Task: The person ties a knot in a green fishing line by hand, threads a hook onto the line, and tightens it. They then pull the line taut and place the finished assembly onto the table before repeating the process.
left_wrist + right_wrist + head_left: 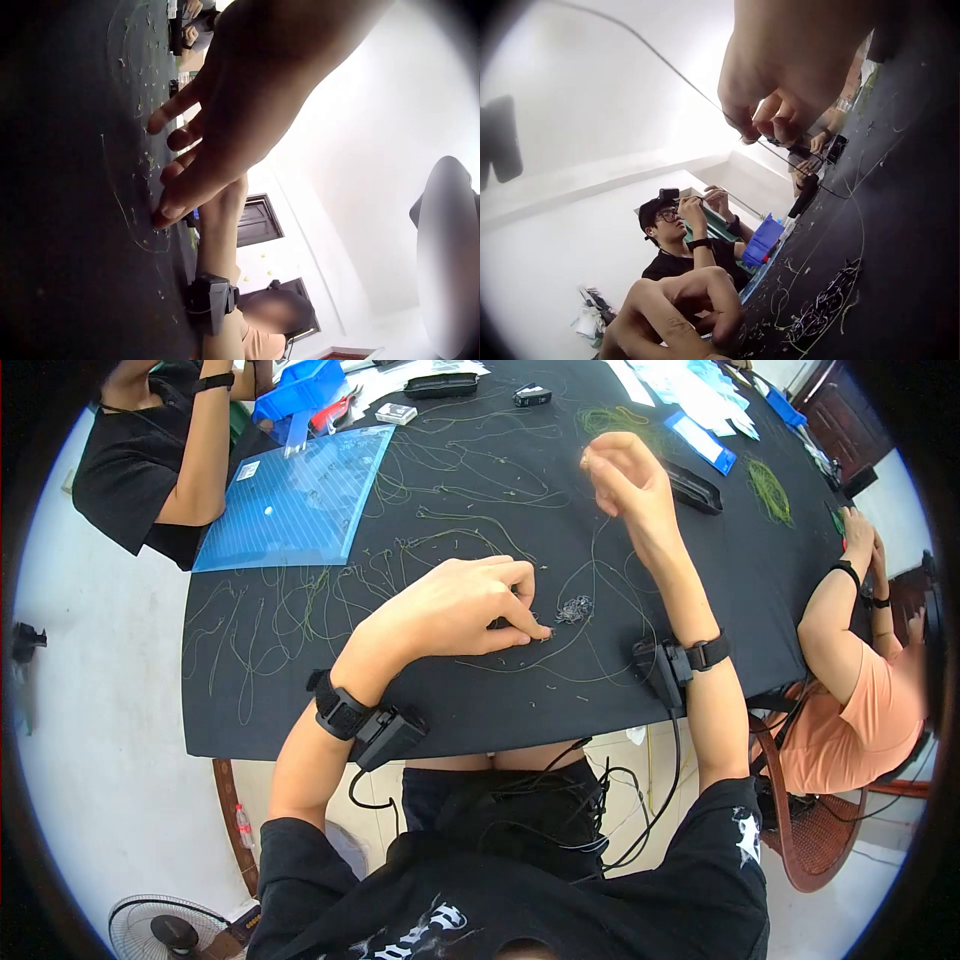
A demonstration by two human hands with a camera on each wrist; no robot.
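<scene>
My left hand [455,605] is low over the black table, thumb and index fingertips close together at the cloth; I cannot tell whether they pinch anything. Just beyond those fingertips lies a small heap of dark metal fish hooks [574,610], seen closer as a tangled hook pile [825,304] in the right wrist view. My right hand [632,475] is raised above the table, fingers bent, and pinches a thin fishing line [787,161]. That line crosses its fingertips and slants down towards the cloth. In the left wrist view, the left hand's other fingers [180,139] hang apart.
Loops of greenish line [470,520] spread over the black cloth [300,710]. A blue clear folder [300,500] lies at left, near another person's arm [200,470]. Open black cases [692,490] and a green line coil [769,492] lie beyond. Another person sits at right.
</scene>
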